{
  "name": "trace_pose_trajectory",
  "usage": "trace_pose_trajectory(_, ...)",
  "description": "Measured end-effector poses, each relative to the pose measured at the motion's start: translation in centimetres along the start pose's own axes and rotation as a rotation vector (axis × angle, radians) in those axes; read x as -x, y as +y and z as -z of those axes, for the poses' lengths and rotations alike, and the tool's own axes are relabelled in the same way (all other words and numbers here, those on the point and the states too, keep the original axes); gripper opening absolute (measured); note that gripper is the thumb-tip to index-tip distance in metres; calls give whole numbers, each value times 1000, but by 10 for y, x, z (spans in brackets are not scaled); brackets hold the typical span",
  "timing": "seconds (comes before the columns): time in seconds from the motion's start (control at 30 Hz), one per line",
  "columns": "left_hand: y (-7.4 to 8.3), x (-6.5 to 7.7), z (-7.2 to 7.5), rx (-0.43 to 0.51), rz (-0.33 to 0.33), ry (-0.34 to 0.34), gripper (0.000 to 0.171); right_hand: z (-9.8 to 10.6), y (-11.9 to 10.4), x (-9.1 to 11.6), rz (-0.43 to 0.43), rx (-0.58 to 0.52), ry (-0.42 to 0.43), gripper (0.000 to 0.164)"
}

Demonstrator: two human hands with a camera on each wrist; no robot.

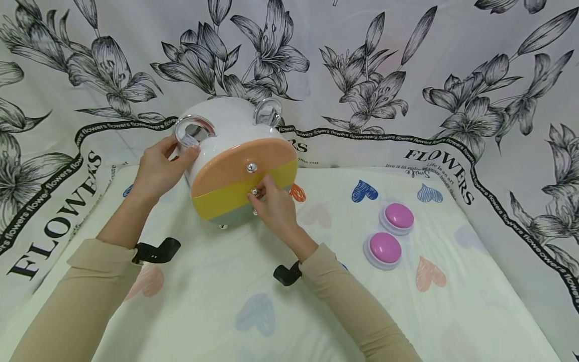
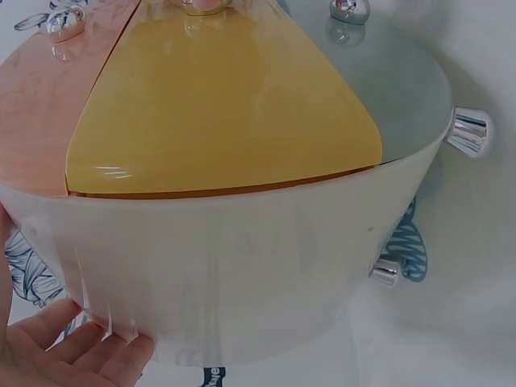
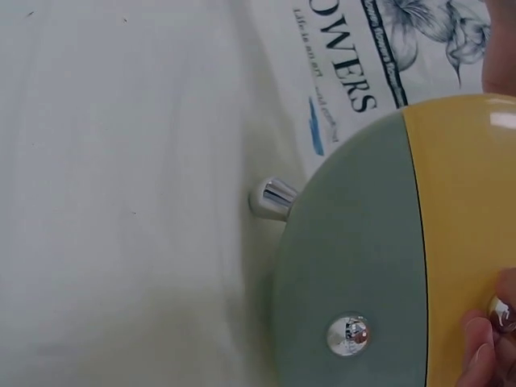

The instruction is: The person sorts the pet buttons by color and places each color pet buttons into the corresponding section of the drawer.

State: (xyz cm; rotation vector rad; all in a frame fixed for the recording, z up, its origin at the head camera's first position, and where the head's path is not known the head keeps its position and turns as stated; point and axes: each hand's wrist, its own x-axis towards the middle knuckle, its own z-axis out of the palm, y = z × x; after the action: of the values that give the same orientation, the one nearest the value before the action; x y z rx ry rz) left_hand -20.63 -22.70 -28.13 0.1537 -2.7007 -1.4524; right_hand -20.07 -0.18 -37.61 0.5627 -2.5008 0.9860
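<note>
A white rounded drawer box (image 1: pixel 226 113) has three coloured fronts: an orange drawer (image 1: pixel 226 168), a yellow drawer (image 1: pixel 221 199) and a grey-green drawer (image 1: pixel 232 217). Each front carries a round silver knob. My left hand (image 1: pixel 158 168) holds the box's upper left side by a silver ear (image 1: pixel 194 130), thumb toward the front and fingers against the white shell (image 2: pixel 218 274). With thumb and fingers, my right hand (image 1: pixel 277 205) pinches the yellow drawer's knob (image 3: pixel 501 313). A thin dark gap runs along the yellow front's edge in the left wrist view.
Two pink-topped round push lights (image 1: pixel 385 247) lie to the right on the heart-patterned cloth (image 1: pixel 312 311). Behind the box rises a white flower-printed fabric (image 1: pixel 316 100). Short silver feet (image 2: pixel 385 272) stick out under the box.
</note>
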Motion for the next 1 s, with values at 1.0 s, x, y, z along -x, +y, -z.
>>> trace_pose_trajectory(1.0, 0, -1, -1, 4, 4, 10, 75, 0, -2, 1, -54, 5, -32, 25)
